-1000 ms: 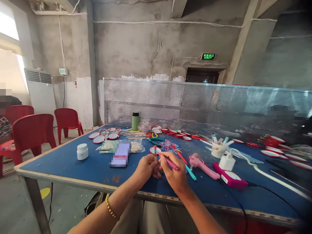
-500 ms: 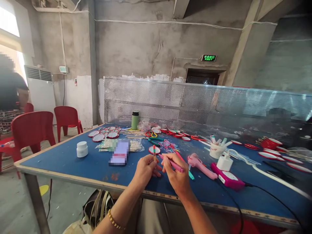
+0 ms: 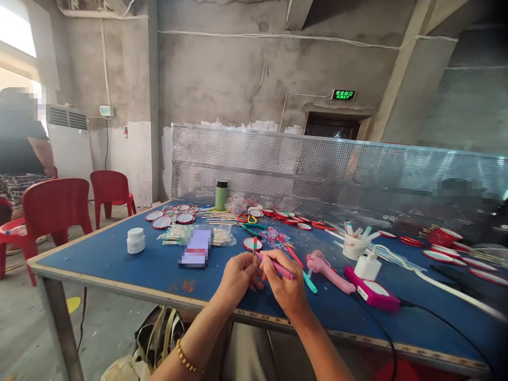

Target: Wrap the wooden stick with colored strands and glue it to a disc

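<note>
Lettering on the lit exit sign (image 3: 343, 95), high on the wall beyond and right of the smartphone (image 3: 196, 248), reads "安全出口" over "EXIT". Characters printed along the table edge (image 3: 257, 317), nearer the wearer than the smartphone, are too small to read for certain, as are the labels on the white screw-top jar (image 3: 136, 241), left of the smartphone, and on the magenta box (image 3: 373, 290), well to its right. The smartphone's own screen is blurred out.

Just right of the smartphone and nearer the wearer, the left hand (image 3: 239, 276) has thumb and fingers pinched on a flat wooden stick (image 3: 254, 247), upright, with red and green bands near its top. Beside it, the right hand (image 3: 283, 279) grips a pink marker (image 3: 280, 267) between closed fingers, its tip at the stick; half a second ago a small gap showed between them. Beyond the stick, right of the smartphone, lies a red-rimmed white disc (image 3: 249, 243). At far left, well beyond the smartphone, a person (image 3: 21, 137) shows taller than one second ago.
</note>
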The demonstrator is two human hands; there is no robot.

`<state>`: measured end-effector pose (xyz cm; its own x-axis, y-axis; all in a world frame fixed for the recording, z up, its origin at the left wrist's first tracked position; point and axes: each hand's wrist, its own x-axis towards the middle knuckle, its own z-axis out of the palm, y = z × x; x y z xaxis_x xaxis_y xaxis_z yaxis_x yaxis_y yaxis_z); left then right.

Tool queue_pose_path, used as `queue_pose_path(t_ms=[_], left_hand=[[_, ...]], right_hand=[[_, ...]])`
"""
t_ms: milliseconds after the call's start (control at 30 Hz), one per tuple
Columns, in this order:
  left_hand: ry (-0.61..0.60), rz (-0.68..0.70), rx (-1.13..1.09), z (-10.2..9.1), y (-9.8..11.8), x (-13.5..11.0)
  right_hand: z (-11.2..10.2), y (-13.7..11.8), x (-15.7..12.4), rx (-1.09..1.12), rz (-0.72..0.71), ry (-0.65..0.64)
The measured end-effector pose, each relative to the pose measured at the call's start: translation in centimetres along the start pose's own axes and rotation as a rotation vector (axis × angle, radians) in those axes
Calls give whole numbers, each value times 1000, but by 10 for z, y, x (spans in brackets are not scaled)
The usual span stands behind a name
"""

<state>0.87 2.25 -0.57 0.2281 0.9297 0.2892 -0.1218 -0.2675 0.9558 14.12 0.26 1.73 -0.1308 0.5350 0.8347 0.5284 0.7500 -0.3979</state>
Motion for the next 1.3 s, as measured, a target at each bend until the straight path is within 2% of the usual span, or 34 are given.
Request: queue_pose_path(t_ms=[267,533,733,1167,1300], left_hand=[[-11,31,51,0,0,-1],[15,8,10,0,-1,0],[4,22,46,0,-1,0],[11,18,28,0,-2,1],[13,16,11,-1,-4,2]], right_hand=[[2,2,0,-26,-4,-36],[2,2,-1,-19,-4,18],[3,2,0,-36,-7,-21],[4,3,1,-30,-13,-23],[4,5,0,-13,22,20]])
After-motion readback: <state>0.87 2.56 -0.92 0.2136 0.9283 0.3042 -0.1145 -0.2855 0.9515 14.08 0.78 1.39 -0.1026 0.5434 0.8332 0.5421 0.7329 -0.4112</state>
